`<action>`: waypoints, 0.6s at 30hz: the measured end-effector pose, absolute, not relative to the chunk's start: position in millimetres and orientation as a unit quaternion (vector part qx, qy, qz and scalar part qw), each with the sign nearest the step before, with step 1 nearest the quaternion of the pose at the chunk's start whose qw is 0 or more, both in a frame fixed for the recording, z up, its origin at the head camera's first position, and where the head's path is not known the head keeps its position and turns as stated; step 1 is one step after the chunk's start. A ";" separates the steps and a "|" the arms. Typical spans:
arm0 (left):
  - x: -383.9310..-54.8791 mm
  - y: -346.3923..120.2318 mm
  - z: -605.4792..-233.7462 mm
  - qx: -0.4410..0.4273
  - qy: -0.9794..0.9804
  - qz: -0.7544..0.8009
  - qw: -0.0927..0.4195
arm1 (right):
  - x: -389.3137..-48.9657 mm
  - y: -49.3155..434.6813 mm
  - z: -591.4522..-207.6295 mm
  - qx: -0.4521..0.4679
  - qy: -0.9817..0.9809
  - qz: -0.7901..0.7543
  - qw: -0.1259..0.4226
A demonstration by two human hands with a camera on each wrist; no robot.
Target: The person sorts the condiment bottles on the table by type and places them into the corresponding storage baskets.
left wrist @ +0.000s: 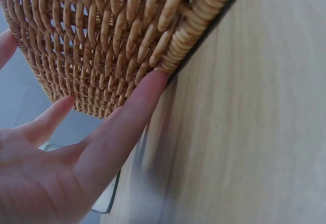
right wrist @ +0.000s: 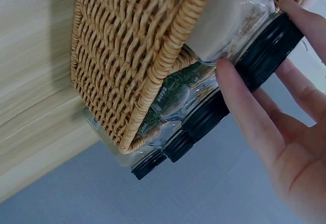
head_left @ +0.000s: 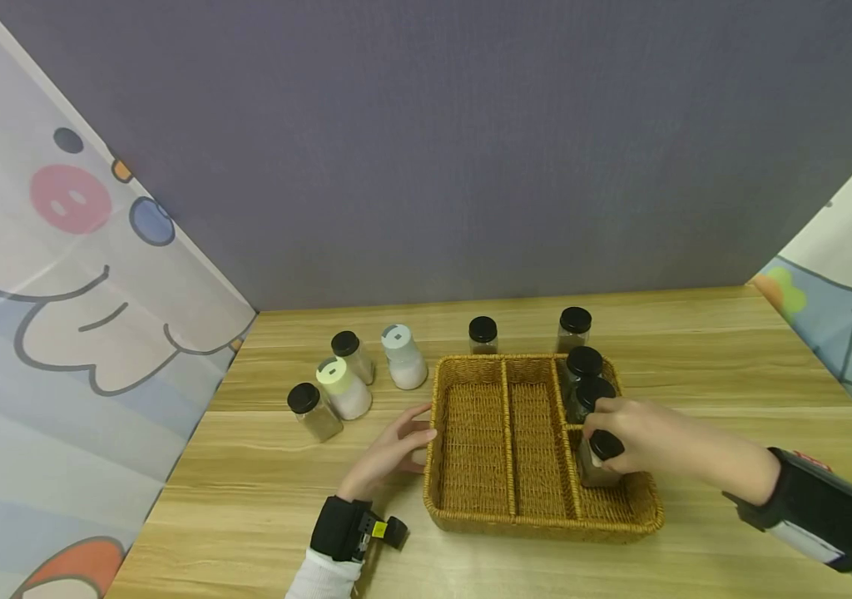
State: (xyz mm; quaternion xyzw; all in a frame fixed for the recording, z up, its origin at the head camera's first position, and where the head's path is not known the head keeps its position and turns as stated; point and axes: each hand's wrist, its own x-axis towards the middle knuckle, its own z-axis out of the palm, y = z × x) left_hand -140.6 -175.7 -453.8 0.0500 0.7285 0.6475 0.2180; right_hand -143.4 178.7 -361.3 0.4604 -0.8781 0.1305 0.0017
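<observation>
A woven basket with dividers stands on the wooden table. In its front right compartment is a black-lidded spice jar; my right hand grips it near the lid. The right wrist view shows thumb and fingers around that jar's black lid, with pale contents in the clear glass. Two more black-lidded jars, one with its lid toward the back, sit in the back right compartment. At the basket's left wall, my left hand touches the weave with extended fingertips.
Left of the basket stand two black-lidded jars, a yellow-topped shaker and a white-topped shaker. Behind the basket are two further jars, one at the middle and one at the right. A grey panel borders the table's back.
</observation>
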 end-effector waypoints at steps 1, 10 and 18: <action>-140.5 -175.6 -453.8 0.050 0.728 0.648 0.218 | -143.1 178.7 -361.1 0.458 -0.880 0.128 0.000; -140.3 -175.7 -453.6 0.052 0.728 0.649 0.215 | -143.1 178.5 -360.3 0.450 -0.884 0.129 -0.005; -141.0 -176.1 -454.8 0.052 0.724 0.652 0.219 | -144.1 179.3 -361.6 0.460 -0.877 0.136 0.000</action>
